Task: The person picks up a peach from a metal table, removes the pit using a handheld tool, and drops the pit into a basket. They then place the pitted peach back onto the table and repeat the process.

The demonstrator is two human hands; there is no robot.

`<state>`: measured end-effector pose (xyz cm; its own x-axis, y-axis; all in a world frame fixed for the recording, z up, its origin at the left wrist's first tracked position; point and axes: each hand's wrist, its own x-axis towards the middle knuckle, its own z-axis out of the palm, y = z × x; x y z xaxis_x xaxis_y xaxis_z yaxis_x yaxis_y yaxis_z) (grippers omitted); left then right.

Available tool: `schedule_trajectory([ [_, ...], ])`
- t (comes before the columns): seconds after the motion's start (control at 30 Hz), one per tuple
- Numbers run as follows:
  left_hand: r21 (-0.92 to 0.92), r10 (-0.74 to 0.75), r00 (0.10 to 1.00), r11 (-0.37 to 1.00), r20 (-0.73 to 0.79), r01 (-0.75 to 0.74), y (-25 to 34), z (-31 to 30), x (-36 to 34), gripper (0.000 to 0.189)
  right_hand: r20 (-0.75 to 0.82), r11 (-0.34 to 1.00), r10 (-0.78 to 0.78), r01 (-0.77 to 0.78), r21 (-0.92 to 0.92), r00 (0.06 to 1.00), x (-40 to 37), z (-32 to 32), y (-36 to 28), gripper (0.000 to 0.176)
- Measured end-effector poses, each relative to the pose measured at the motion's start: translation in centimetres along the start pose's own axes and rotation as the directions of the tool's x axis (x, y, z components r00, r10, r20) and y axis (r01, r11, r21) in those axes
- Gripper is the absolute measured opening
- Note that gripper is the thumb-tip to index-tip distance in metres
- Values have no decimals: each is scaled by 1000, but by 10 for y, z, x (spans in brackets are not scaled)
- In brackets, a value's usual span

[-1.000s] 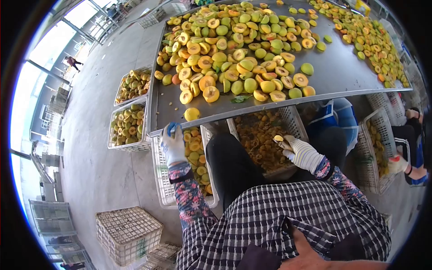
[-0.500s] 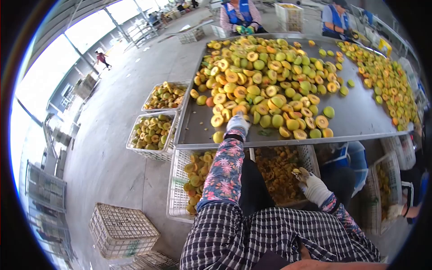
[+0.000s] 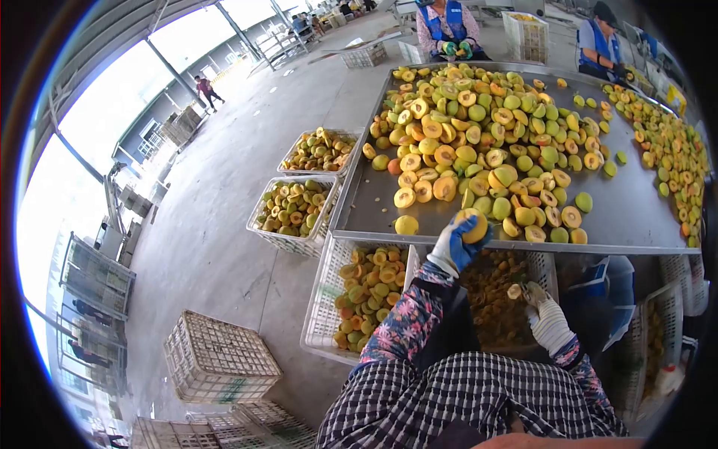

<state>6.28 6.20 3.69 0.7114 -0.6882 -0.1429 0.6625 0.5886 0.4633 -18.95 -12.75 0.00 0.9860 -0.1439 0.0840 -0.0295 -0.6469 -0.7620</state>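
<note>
My left hand (image 3: 460,243), in a white and blue glove, is closed on a yellow peach half (image 3: 473,225) at the front edge of the metal table (image 3: 636,217). A heap of halved green and yellow fruit (image 3: 479,127) lies on that table. Lower right, my right hand (image 3: 544,314), in a whitish glove, is closed round a small tool whose pale end (image 3: 514,292) sticks out. It is over a crate (image 3: 550,277) of brown scraps under the table edge.
Beside my left forearm stands a white crate of fruit halves (image 3: 318,329). Two more filled crates (image 3: 288,239) (image 3: 329,131) are left of the table. An upturned crate (image 3: 221,359) sits lower left. Co-workers (image 3: 449,30) (image 3: 600,45) are at the far side.
My left hand has come back from the heap to the table's front edge with a peach half in it. My right hand stays over the scrap crate. The whole view has shifted.
</note>
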Motion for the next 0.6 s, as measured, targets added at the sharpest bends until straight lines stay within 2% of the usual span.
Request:
schedule_trajectory([
  [0.07, -41, 53, 999, 998, 14, -52, -23, 11, -11, 33, -21, 987, -27, 23, -159, 999, 3, -14, -31, 56],
  [0.13, -113, 41, 998, 993, 48, -35, -43, 13, -17, 34, -123, 995, -102, 103, 4, 987, 8, -22, -57, 55],
  [0.2, -203, -26, 997, 978, 66, 39, -60, 16, -19, 42, -140, 998, -48, 40, -58, 989, 13, -27, -64, 54],
  [0.27, -195, -13, 1000, 981, 14, 16, -76, 29, -24, 51, -154, 994, -83, 72, -80, 985, 18, -28, -68, 49],
  [0.33, -41, 23, 996, 999, -82, -26, -89, 38, -29, 51, -146, 996, -87, 84, -27, 986, 22, -32, -79, 39],
  [0.37, 25, 0, 1000, 1000, -13, 1, -90, 43, -35, 53, -226, 993, -119, 114, -35, 967, 25, -29, -81, 33],
  [0.47, 237, 61, 994, 968, 87, -80, -100, 38, -35, 48, -263, 973, -176, 127, -194, 949, 28, -25, -77, 30],
  [0.5, 525, 191, 967, 812, 171, -253, -100, 43, -38, 41, -265, 960, -208, 145, -238, 942, 30, -25, -77, 27],
  [0.53, 741, 316, 915, 545, 252, -392, -100, 49, -41, 36, -238, 955, -192, 125, -268, 952, 31, -24, -77, 26],
  [0.6, 881, 361, 822, 1, 441, -473, -91, 61, -54, 30, -185, 941, -158, 90, -327, 970, 31, -20, -77, 23],
])
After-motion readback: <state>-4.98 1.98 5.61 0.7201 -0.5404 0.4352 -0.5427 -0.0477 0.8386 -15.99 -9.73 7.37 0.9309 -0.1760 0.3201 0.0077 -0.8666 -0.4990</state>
